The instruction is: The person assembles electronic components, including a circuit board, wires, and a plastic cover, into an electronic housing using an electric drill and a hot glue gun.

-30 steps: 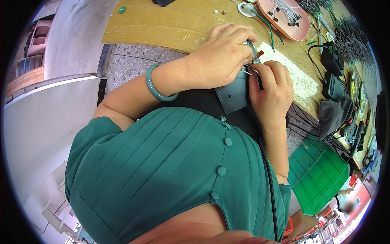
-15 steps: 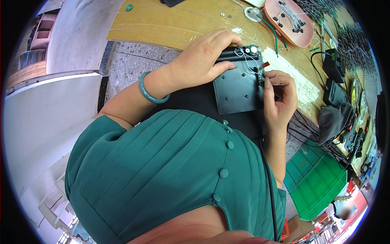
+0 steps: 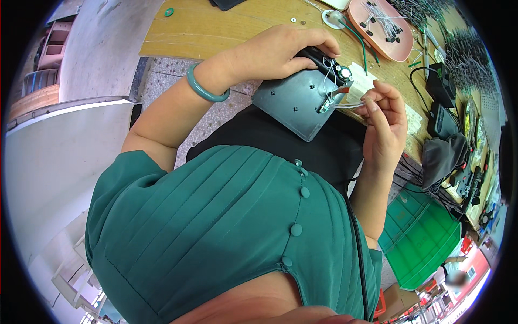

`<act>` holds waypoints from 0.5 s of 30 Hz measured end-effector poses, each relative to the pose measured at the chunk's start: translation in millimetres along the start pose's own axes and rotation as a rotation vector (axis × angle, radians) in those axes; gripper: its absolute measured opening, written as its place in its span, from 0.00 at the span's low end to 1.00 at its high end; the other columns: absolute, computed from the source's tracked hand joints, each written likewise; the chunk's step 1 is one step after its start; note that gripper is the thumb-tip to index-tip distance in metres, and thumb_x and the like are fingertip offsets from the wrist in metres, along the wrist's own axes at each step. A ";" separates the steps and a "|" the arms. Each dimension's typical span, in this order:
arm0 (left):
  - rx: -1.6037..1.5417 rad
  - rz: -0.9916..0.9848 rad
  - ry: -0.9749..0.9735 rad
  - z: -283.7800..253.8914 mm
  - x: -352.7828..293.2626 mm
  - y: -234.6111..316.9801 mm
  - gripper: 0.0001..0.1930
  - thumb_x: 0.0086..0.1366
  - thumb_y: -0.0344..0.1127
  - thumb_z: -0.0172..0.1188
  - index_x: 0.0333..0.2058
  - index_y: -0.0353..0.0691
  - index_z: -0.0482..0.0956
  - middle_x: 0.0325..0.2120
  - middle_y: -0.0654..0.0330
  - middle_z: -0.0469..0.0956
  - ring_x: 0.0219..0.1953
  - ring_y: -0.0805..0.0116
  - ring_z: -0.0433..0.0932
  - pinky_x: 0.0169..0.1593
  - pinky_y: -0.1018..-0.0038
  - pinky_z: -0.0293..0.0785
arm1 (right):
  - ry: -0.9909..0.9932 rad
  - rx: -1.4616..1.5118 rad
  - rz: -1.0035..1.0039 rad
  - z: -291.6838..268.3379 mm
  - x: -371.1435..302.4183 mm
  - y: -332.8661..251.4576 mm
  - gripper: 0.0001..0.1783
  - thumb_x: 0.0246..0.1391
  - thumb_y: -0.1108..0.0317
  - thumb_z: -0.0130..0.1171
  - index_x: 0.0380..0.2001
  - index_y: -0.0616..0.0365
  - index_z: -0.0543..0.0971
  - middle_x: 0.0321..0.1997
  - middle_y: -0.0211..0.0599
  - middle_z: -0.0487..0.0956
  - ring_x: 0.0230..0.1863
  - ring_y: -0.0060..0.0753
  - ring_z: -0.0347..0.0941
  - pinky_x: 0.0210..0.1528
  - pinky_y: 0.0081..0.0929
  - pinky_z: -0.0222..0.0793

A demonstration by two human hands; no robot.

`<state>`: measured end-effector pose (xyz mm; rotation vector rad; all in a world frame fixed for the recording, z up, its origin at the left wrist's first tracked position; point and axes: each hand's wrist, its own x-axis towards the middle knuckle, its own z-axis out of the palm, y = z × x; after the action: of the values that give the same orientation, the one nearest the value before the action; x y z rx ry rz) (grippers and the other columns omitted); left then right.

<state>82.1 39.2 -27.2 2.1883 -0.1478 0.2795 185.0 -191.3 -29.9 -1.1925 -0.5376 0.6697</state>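
Left hand [image 3: 275,51] grips the top edge of a dark grey square plate [image 3: 297,102], fingers curled over its far side, thumb under or behind (can't see it). The plate is held tilted over the lap, just in front of the wooden bench [image 3: 216,27]. A small black module with a round silver part [image 3: 337,70] sits on the plate's upper right edge, thin wires running from it.

Right hand [image 3: 386,124] is just right of the plate, thumb and forefinger pinched together on a thin clear strip or wire end [image 3: 345,105] that touches the plate's right edge; the other fingers are loosely curled. A green bangle [image 3: 205,89] is on the left wrist.

Containers: a pink oval tray [image 3: 383,43] on the bench, well beyond the hands, holds a heap of small white-wired parts with dark ends (too small to tell the kind). A small round white dish [image 3: 332,19] sits left of it, contents unclear. A green plastic crate [image 3: 421,237] is on the floor to the right, inside bare as far as visible. Black adapters and cables [image 3: 442,108] are piled at the bench's right end.
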 end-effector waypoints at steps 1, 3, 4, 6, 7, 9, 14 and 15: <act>0.188 0.130 0.114 0.4 0.3 -2.6 0.16 0.54 0.23 0.59 0.44 0.37 0.74 0.43 0.55 0.78 0.50 0.57 0.76 0.54 0.66 0.70 | -0.003 -0.008 0.017 -1.4 0.0 -0.6 0.18 0.54 0.79 0.56 0.50 0.67 0.70 0.37 0.38 0.76 0.37 0.25 0.74 0.41 0.20 0.71; 0.371 0.258 0.224 -0.3 -0.9 3.6 0.14 0.54 0.25 0.61 0.41 0.38 0.75 0.41 0.56 0.77 0.49 0.58 0.75 0.53 0.66 0.70 | -0.002 -0.016 0.039 -6.5 0.6 -1.0 0.20 0.55 0.78 0.55 0.51 0.68 0.70 0.38 0.39 0.76 0.37 0.25 0.74 0.41 0.21 0.71; 0.359 0.214 0.312 -1.8 -6.8 13.2 0.13 0.52 0.28 0.62 0.38 0.39 0.75 0.37 0.57 0.76 0.45 0.56 0.74 0.50 0.64 0.69 | 0.000 0.018 0.029 -9.5 1.7 -1.1 0.19 0.56 0.77 0.55 0.51 0.68 0.71 0.39 0.40 0.77 0.37 0.25 0.74 0.42 0.21 0.71; 0.343 0.169 0.395 0.2 -19.2 30.7 0.12 0.50 0.31 0.64 0.35 0.41 0.75 0.32 0.58 0.75 0.41 0.55 0.73 0.47 0.62 0.68 | -0.011 0.083 0.010 -14.7 1.4 -2.1 0.16 0.57 0.76 0.53 0.49 0.69 0.72 0.41 0.41 0.77 0.37 0.26 0.74 0.43 0.23 0.70; 0.265 0.081 0.326 2.5 -25.3 36.6 0.12 0.51 0.31 0.65 0.34 0.40 0.75 0.34 0.58 0.75 0.42 0.57 0.73 0.47 0.65 0.68 | -0.008 0.083 0.012 -16.3 1.2 -1.7 0.16 0.57 0.76 0.53 0.49 0.69 0.72 0.41 0.41 0.77 0.37 0.26 0.74 0.43 0.23 0.70; 0.238 0.027 0.300 16.8 -32.8 39.2 0.15 0.48 0.40 0.70 0.29 0.41 0.74 0.31 0.60 0.72 0.38 0.61 0.71 0.44 0.69 0.65 | -0.045 -0.079 0.018 -16.8 2.6 -0.3 0.15 0.58 0.76 0.53 0.48 0.68 0.74 0.40 0.41 0.78 0.38 0.26 0.74 0.44 0.22 0.70; 0.294 -0.027 0.263 44.0 -31.5 46.0 0.17 0.47 0.46 0.71 0.29 0.44 0.75 0.30 0.66 0.73 0.38 0.64 0.71 0.43 0.68 0.60 | -0.223 -0.168 0.043 1.8 6.1 -0.9 0.12 0.54 0.81 0.58 0.43 0.67 0.75 0.41 0.33 0.78 0.40 0.18 0.73 0.46 0.18 0.69; 0.318 -0.033 0.266 46.8 -29.4 47.2 0.17 0.48 0.46 0.71 0.29 0.44 0.76 0.30 0.67 0.73 0.38 0.64 0.71 0.42 0.68 0.60 | -0.221 -0.169 0.042 3.5 6.1 -0.4 0.12 0.54 0.81 0.58 0.43 0.67 0.75 0.41 0.33 0.78 0.40 0.18 0.73 0.46 0.18 0.69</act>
<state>50.7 -26.3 -24.6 2.4369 0.0875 0.6055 186.8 -184.6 -28.2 -1.2980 -0.7678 0.8097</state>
